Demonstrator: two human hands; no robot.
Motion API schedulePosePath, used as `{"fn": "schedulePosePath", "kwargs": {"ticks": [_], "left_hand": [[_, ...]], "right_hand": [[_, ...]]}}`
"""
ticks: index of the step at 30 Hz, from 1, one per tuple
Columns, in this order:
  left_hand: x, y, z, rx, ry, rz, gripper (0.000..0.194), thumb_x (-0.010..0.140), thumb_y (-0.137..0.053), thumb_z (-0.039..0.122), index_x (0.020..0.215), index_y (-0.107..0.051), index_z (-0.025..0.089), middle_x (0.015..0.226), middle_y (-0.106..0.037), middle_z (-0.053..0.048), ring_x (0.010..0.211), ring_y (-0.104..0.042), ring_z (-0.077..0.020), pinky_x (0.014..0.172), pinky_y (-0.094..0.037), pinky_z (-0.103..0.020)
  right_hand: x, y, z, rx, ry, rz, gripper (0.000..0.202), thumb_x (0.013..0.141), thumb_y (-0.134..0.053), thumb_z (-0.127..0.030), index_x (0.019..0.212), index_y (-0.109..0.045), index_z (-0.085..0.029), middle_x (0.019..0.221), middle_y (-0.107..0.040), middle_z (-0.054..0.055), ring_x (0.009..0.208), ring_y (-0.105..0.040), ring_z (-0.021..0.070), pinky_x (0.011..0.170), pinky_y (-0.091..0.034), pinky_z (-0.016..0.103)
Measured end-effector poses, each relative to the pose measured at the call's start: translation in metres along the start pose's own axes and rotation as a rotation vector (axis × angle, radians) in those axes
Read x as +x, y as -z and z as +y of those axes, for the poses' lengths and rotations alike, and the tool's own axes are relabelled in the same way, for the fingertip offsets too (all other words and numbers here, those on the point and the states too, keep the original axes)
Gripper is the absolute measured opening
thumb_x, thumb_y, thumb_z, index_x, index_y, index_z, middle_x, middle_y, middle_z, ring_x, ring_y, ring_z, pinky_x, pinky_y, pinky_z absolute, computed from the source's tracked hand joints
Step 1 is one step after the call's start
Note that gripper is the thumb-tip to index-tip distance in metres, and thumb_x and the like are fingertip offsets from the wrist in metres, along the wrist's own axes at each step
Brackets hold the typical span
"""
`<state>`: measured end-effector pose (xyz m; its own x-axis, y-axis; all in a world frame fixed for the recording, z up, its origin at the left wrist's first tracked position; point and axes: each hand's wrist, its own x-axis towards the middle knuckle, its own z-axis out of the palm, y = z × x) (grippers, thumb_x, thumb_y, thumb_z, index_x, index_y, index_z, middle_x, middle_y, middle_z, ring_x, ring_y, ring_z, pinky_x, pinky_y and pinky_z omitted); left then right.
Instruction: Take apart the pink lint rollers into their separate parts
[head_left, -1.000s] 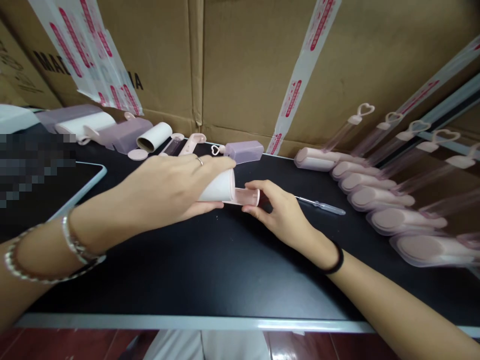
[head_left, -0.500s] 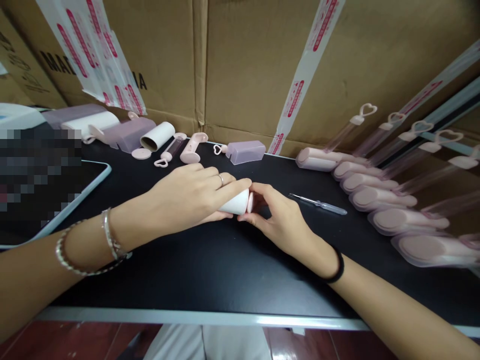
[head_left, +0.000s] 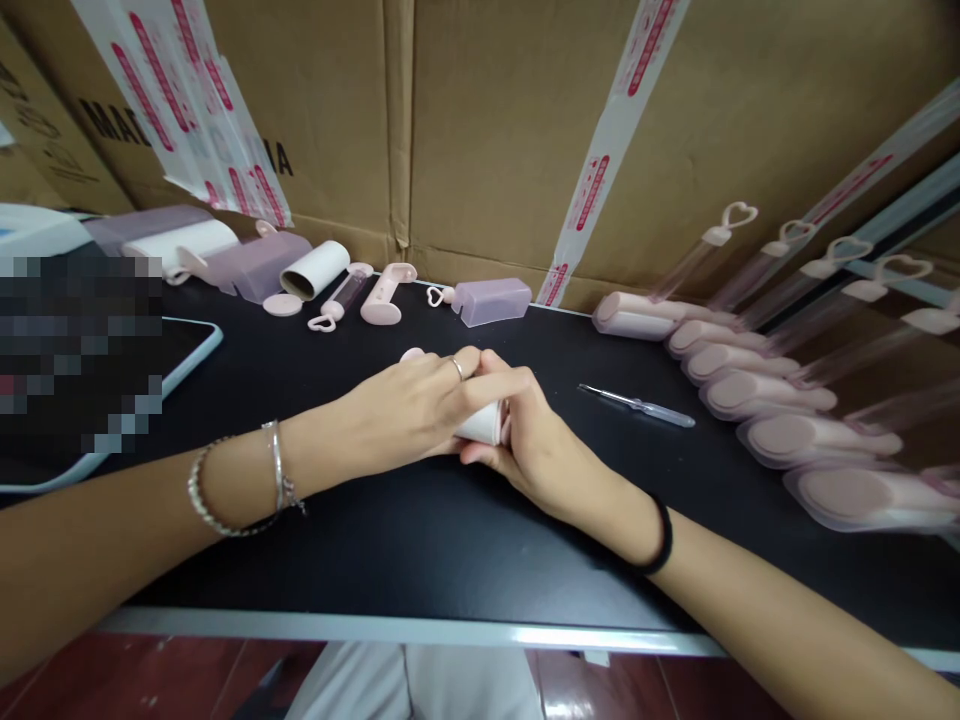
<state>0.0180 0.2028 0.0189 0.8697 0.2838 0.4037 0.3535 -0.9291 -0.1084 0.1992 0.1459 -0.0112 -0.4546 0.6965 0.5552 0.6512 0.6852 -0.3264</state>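
My left hand (head_left: 405, 410) is closed around a short white roll (head_left: 480, 425), held just above the black table top; the palm hides much of it. A bit of pink (head_left: 411, 354) shows past the knuckles at the far left of the hand. My right hand (head_left: 540, 430) is closed over the roll's right end, where a pink end cap (head_left: 505, 422) shows between the fingers. The cap sits against the roll's edge. To the right lies a small screwdriver (head_left: 637, 405) with a clear handle.
Along the back lie a lilac case (head_left: 491, 302), a pink holder (head_left: 384, 298), a clear tube with a heart-shaped loop (head_left: 345, 295), a white cardboard tube (head_left: 315, 270) and a pink disc (head_left: 283, 305). Several pink pieces (head_left: 780, 437) line the right. A tablet (head_left: 187, 360) is left; cardboard boxes (head_left: 487, 150) stand behind.
My right hand has moved slightly left and its fingers wrap further over the capped end. My left hand has turned and shifted right; pink now shows beyond its knuckles.
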Motion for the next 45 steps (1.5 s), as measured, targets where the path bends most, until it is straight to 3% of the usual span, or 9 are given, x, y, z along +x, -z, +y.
{"fn": "schedulePosePath", "kwargs": {"ticks": [4, 6, 11, 19, 25, 30, 34, 40, 45], "left_hand": [[-0.006, -0.007, -0.021, -0.241, 0.068, 0.135, 0.086, 0.067, -0.074, 0.046, 0.134, -0.028, 0.017, 0.131, -0.048, -0.017, 0.123, -0.046, -0.0295, 0.100, -0.038, -0.042], [-0.013, -0.011, -0.035, -0.363, 0.216, 0.068, 0.094, 0.066, -0.075, 0.047, 0.137, -0.023, 0.017, 0.136, -0.044, -0.017, 0.127, -0.044, -0.0291, 0.103, -0.036, -0.042], [-0.014, -0.016, -0.052, -0.544, 0.443, -0.112, 0.051, 0.077, -0.063, 0.034, 0.123, -0.046, 0.018, 0.122, -0.059, -0.009, 0.110, -0.057, -0.0218, 0.094, -0.042, -0.034], [-0.006, -0.013, -0.043, -0.565, 0.499, -0.092, 0.033, 0.077, -0.061, 0.041, 0.100, -0.056, 0.019, 0.086, -0.064, 0.000, 0.071, -0.057, -0.0138, 0.066, -0.042, -0.024], [-0.005, -0.014, -0.034, -0.544, 0.461, -0.064, 0.018, 0.078, -0.060, 0.033, 0.086, -0.052, 0.019, 0.076, -0.057, 0.004, 0.061, -0.049, -0.0100, 0.059, -0.037, -0.022], [0.002, -0.019, -0.010, -0.579, 0.412, -0.042, 0.012, 0.080, -0.055, 0.026, 0.079, -0.045, 0.019, 0.075, -0.052, 0.003, 0.063, -0.049, -0.0112, 0.060, -0.038, -0.024], [0.004, -0.020, -0.003, -0.582, 0.386, -0.019, 0.014, 0.078, -0.056, 0.023, 0.074, -0.043, 0.020, 0.074, -0.050, 0.003, 0.064, -0.048, -0.0116, 0.059, -0.038, -0.025], [-0.006, -0.015, -0.014, -0.547, 0.531, 0.056, 0.014, 0.079, -0.056, 0.025, 0.070, -0.046, 0.019, 0.072, -0.050, 0.003, 0.061, -0.049, -0.0105, 0.058, -0.037, -0.025], [-0.006, -0.018, -0.019, -0.541, 0.550, 0.056, 0.018, 0.080, -0.056, 0.030, 0.071, -0.046, 0.019, 0.073, -0.052, 0.002, 0.060, -0.048, -0.0110, 0.058, -0.037, -0.026]], "right_hand": [[-0.002, 0.009, 0.017, 0.070, -0.143, 0.069, 0.044, 0.088, -0.050, -0.043, 0.121, -0.037, -0.018, 0.111, -0.053, 0.011, 0.096, -0.058, 0.0202, 0.084, -0.050, 0.035], [-0.004, 0.015, 0.029, 0.124, -0.222, 0.068, 0.044, 0.088, -0.050, -0.044, 0.121, -0.036, -0.018, 0.114, -0.054, 0.011, 0.098, -0.057, 0.0197, 0.084, -0.049, 0.034], [-0.005, 0.030, 0.053, 0.144, -0.245, -0.074, 0.045, 0.081, -0.059, -0.048, 0.113, -0.043, -0.020, 0.108, -0.057, 0.008, 0.094, -0.058, 0.0191, 0.080, -0.048, 0.032], [0.000, 0.038, 0.060, 0.083, -0.113, -0.047, 0.044, 0.086, -0.053, -0.039, 0.125, -0.043, -0.020, 0.120, -0.056, 0.011, 0.104, -0.056, 0.0217, 0.085, -0.047, 0.034], [0.004, 0.040, 0.046, -0.312, -0.026, -0.124, 0.039, 0.080, -0.055, -0.019, 0.117, -0.045, -0.013, 0.116, -0.056, 0.016, 0.108, -0.054, 0.0270, 0.092, -0.045, 0.044], [0.007, 0.036, 0.023, -0.551, 0.198, -0.122, 0.047, 0.083, -0.054, -0.021, 0.127, -0.040, -0.013, 0.132, -0.048, 0.020, 0.122, -0.045, 0.0297, 0.101, -0.037, 0.049], [0.010, 0.031, 0.018, -0.594, 0.362, -0.135, 0.037, 0.089, -0.041, -0.012, 0.124, -0.043, -0.025, 0.128, -0.052, 0.013, 0.106, -0.055, 0.0228, 0.086, -0.046, 0.041], [0.005, 0.031, 0.047, -0.586, 0.212, -0.212, 0.034, 0.086, -0.035, -0.004, 0.112, -0.054, -0.016, 0.124, -0.055, 0.017, 0.108, -0.054, 0.0257, 0.090, -0.045, 0.047], [0.001, 0.032, 0.047, -0.460, 0.323, -0.062, 0.040, 0.087, -0.043, -0.008, 0.123, -0.047, -0.024, 0.118, -0.057, 0.011, 0.117, -0.049, 0.0243, 0.096, -0.044, 0.049]]}}
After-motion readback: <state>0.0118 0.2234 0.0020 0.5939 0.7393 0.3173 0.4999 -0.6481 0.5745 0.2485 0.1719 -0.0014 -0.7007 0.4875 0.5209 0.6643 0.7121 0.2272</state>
